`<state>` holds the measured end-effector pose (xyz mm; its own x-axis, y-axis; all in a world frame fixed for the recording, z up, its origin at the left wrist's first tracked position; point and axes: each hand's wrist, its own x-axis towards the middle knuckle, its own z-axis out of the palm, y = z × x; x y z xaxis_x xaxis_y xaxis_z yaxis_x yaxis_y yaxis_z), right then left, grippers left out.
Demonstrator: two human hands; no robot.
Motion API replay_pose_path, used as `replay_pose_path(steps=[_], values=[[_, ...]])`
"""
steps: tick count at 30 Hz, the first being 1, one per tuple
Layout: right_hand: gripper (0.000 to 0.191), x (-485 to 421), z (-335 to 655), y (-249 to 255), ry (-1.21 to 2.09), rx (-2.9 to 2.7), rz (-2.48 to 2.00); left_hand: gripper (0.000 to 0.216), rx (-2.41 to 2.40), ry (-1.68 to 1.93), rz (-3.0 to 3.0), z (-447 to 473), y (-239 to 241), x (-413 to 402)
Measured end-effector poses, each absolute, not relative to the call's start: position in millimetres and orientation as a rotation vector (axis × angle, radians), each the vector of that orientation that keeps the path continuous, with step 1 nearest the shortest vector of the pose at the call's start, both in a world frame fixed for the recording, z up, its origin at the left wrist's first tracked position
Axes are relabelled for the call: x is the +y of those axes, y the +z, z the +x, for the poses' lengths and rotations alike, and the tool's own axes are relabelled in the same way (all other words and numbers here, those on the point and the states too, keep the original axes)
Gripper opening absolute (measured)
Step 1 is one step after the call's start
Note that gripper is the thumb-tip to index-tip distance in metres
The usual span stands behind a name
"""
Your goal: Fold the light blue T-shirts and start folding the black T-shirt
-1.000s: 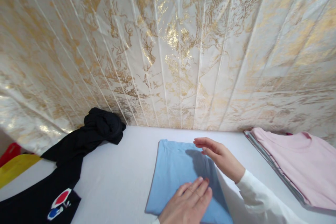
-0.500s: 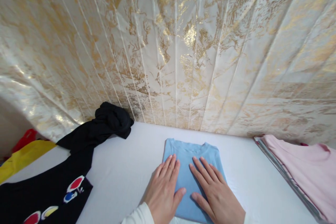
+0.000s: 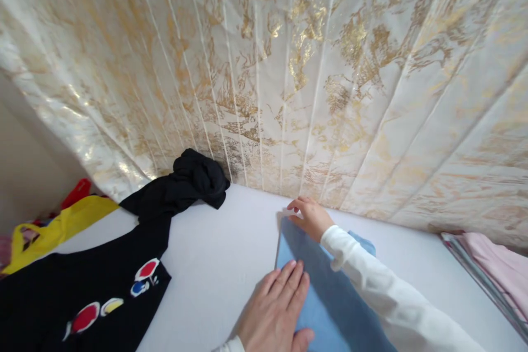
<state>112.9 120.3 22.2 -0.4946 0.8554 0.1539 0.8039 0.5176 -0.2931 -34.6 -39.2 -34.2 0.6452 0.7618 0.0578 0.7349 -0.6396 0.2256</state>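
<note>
A light blue folded T-shirt (image 3: 322, 308) lies on the white surface in front of me. My left hand (image 3: 274, 308) rests flat on its left side, fingers stretched out and thumb apart. Across the shirt reaches my right arm in a white sleeve. At the shirt's far left shoulder corner is my right hand (image 3: 311, 217), its fingers curved and a gap showing between thumb and fingertips. The sleeve hides much of the shirt's collar; a bit of its far right shoulder shows beyond the arm.
To the left lies a black garment (image 3: 103, 280) with a sunglasses print, bunched at its far end. Behind it are a yellow bag-like item (image 3: 78, 220) and a red item (image 3: 76, 192). Folded clothes with a pink shirt (image 3: 495, 264) on top are at right. A gold-patterned curtain (image 3: 264, 77) hangs behind.
My right hand has left its flat place on the shirt's right side and moved up and left to the far left corner. My left hand stays flat on the shirt. The view has shifted.
</note>
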Motion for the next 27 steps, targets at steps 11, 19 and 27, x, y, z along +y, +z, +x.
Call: replay_pose_path(steps=[11, 19, 27], values=[[0.019, 134, 116, 11, 0.363, -2.615, -1.333, 0.069, 1.260, 0.390, 2.575, -33, -37, -47], [0.025, 139, 119, 2, 0.368, -2.501, -1.411, 0.073, 1.284, 0.344, 2.557, -33, -34, -47], [0.020, 140, 108, -8, 0.297, -2.450, -1.418, 0.073, 1.294, 0.328, 2.594, -32, -37, -46]])
